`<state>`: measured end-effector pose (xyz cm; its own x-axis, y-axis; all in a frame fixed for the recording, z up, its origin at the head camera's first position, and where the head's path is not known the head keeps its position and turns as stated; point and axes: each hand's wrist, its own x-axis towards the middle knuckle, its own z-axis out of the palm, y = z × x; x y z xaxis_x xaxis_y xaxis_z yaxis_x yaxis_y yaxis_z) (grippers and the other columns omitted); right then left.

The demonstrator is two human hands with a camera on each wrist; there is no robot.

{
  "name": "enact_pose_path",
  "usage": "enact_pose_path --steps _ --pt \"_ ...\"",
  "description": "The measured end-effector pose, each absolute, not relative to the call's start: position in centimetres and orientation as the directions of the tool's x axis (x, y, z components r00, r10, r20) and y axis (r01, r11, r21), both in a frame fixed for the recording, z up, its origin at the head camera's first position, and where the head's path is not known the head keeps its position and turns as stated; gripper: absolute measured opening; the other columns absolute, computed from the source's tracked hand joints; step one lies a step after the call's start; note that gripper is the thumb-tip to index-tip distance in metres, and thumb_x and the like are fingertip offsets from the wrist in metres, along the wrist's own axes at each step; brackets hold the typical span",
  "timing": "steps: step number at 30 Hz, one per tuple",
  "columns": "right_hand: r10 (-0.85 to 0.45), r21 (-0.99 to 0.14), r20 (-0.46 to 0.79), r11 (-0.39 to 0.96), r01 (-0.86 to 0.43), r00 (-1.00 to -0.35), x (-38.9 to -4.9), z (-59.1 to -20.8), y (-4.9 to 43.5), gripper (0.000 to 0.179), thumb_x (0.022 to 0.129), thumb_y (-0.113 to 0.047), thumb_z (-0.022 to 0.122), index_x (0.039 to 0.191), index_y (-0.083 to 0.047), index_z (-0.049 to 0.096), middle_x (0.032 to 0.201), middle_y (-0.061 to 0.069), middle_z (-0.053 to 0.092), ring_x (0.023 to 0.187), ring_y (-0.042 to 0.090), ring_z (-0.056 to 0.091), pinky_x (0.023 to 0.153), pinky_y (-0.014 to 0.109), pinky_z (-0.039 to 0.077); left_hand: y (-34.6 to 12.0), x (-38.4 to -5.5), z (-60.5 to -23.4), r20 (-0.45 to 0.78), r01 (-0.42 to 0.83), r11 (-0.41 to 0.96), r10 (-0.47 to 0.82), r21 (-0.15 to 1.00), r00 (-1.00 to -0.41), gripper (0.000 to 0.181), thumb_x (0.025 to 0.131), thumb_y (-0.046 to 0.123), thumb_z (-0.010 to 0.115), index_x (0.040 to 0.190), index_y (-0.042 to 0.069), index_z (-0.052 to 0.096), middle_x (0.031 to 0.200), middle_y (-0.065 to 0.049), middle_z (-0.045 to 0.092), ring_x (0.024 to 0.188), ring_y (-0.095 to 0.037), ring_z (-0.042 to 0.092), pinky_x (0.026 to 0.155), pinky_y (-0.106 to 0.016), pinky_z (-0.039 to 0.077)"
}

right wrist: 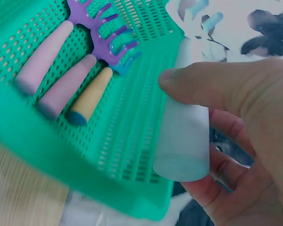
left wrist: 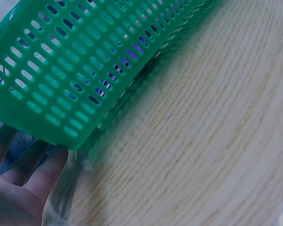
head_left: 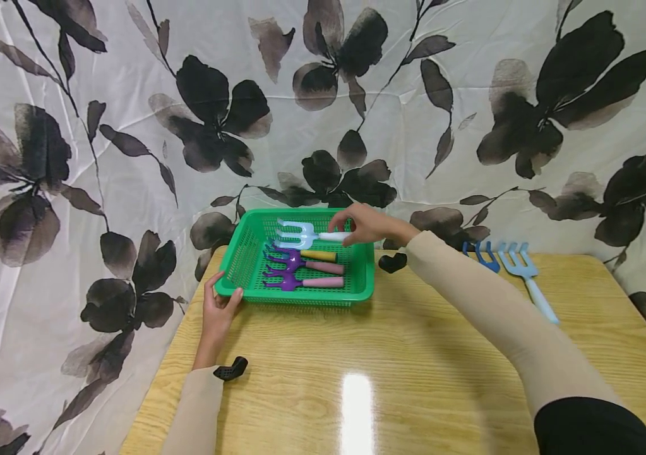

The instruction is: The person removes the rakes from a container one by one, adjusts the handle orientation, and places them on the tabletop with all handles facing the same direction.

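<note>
The right hand [head_left: 367,224] pinched the white-handled fork [head_left: 302,236]; the left hand [head_left: 217,319], spread apart, touched the green basket [head_left: 294,296] at eight o'clock.

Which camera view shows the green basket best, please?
The head view: the green basket lies wholly within the frame there. The left wrist view shows only part of its slotted side from outside; the right wrist view shows part of its inside and rim.

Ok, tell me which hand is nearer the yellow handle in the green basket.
Right. The right hand is close by the yellow handle, pinching the pale fork; the left hand is farther off, at the near left corner of the green basket.
</note>
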<state>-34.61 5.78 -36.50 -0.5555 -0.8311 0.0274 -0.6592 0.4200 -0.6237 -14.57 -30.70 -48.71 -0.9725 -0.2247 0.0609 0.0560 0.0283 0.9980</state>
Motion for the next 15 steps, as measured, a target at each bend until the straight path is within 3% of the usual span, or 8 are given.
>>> enact_pose_path --steps 3,6,12,15 --pt "-0.793 -0.624 0.049 0.451 -0.638 -0.608 -34.0 -36.1 7.8 0.033 0.09 -0.007 0.08 0.121 -0.013 0.074 0.099 0.005 0.069 0.07 0.028 0.059 0.065 0.035 0.047 -30.6 -14.7 -48.8 0.062 0.061 0.011 -0.216 0.998 -0.975 0.071 0.102 0.013 0.067 0.159 0.014 0.025 0.151 -0.025 0.046 0.135 -0.036 0.049 0.092 -0.019 0.051" --pt "-0.753 -0.638 0.066 0.473 -0.607 -0.655 -33.4 -35.9 10.0 0.032 0.09 -0.007 0.08 0.122 -0.012 0.073 0.1 0.006 0.068 0.072 0.026 0.061 0.064 0.036 0.049 -30.5 -14.7 -48.9 0.062 0.063 0.003 -0.208 0.998 -0.976 0.071 0.102 0.013 0.066 0.159 0.014 0.024 0.152 -0.026 0.045 0.136 -0.039 0.047 0.093 -0.019 0.051" --pt "-0.654 -0.647 0.124 0.517 -0.561 -0.746 -32.2 -36.0 14.2 0.033 0.09 -0.006 0.079 0.122 -0.011 0.072 0.104 0.008 0.068 0.083 0.027 0.062 0.072 0.039 0.051 -30.4 -14.5 -48.7 0.048 0.04 0.036 -0.229 0.999 -0.972 0.071 0.102 0.016 0.067 0.159 0.016 0.026 0.148 -0.027 0.049 0.123 -0.018 0.056 0.091 -0.019 0.051" --pt "-0.607 -0.66 0.146 0.529 -0.534 -0.781 -31.5 -36.2 16.2 0.032 0.091 -0.007 0.079 0.122 -0.012 0.071 0.103 0.009 0.067 0.081 0.028 0.062 0.071 0.037 0.051 -30.4 -14.5 -48.6 0.055 0.045 0.05 -0.233 0.998 -0.971 0.071 0.101 0.016 0.067 0.159 0.016 0.026 0.148 -0.026 0.049 0.121 -0.013 0.057 0.091 -0.018 0.05"
